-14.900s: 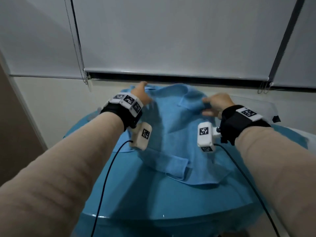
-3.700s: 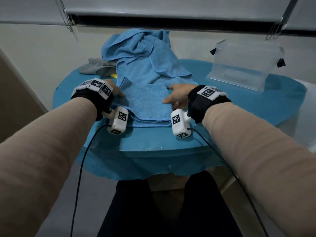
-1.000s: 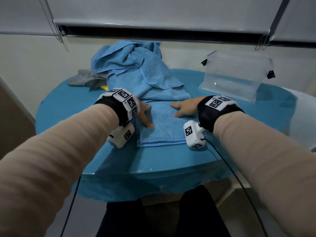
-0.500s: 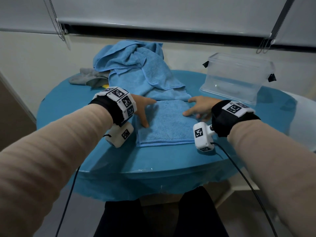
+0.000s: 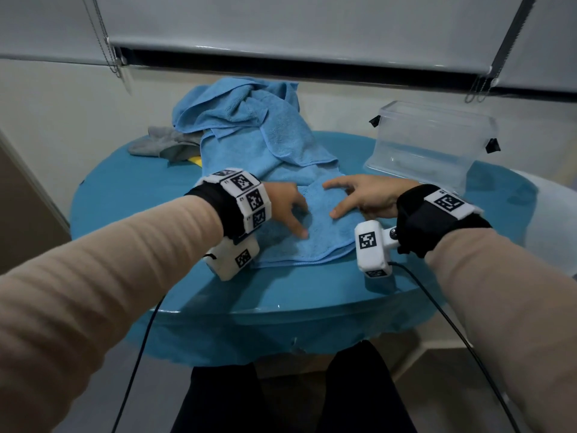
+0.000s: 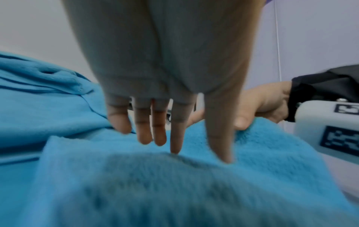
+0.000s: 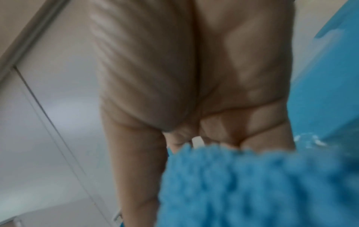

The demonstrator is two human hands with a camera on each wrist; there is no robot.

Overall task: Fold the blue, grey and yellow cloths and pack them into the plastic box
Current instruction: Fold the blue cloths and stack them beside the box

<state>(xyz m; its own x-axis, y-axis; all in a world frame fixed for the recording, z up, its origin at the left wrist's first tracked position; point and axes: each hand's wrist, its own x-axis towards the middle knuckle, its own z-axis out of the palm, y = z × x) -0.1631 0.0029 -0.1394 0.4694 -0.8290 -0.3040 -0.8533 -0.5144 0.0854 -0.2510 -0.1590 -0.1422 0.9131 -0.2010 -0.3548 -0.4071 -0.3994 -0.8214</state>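
The blue cloth (image 5: 315,242) lies with its near end folded flat on the round table (image 5: 281,295); the rest is heaped behind (image 5: 249,120). My left hand (image 5: 293,214) presses straight fingertips (image 6: 174,147) onto the folded part's left half. At the folded part's right edge, my right hand (image 5: 352,198) pinches the cloth, thumb on top and fingers underneath, and lifts it a little. The left wrist view shows that thumb (image 6: 240,122) on the raised edge. Blue cloth (image 7: 252,184) covers the right fingers in the right wrist view. The grey cloth (image 5: 162,145) and a sliver of yellow cloth (image 5: 196,160) lie at the back left.
The clear plastic box (image 5: 431,142) stands open-topped at the table's back right, beyond my right hand. A wall and window blinds rise close behind the table. Wrist-camera cables hang over the near table edge.
My right hand slid from lying flat on the folded cloth to its right edge and took hold of it. The left hand shifted slightly toward the cloth's middle.
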